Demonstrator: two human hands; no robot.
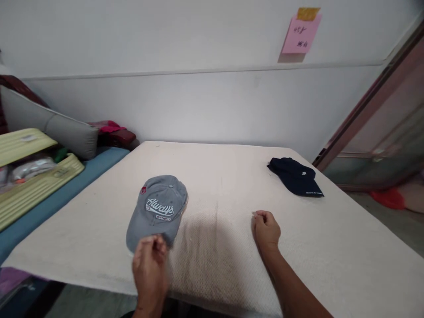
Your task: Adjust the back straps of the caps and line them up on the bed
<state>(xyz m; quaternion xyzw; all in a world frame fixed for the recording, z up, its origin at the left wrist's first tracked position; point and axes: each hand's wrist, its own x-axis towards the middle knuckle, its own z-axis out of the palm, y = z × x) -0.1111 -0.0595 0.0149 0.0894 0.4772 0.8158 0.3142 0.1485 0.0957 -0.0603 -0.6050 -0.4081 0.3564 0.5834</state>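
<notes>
Where the left edge begins, pale yellow ribbed plastic panels (39, 179) lie on a blue flat surface (99, 170), a long grey padded cushion (71, 126) behind them. Next, a tabletop (212, 170) covered in cream woven cloth, set against a white wall (198, 108). On its left part: one grey fabric baseball cap (162, 196), white "Always" lettering on the front, small red patch on the crown's left side, brim towards the person. Left hand (150, 260): at the brim's near edge, fingers curled, blurred; whether it grips the brim cannot be told. Right hand (266, 229): curled into a loose fist over the cloth, well apart from the grey cap. Farther right, near the tabletop's right edge: one navy baseball cap (293, 174), small white emblem, brim towards the near right. Above it, on the wall: one pink paper note (301, 35), handwritten, taped at the top.
</notes>
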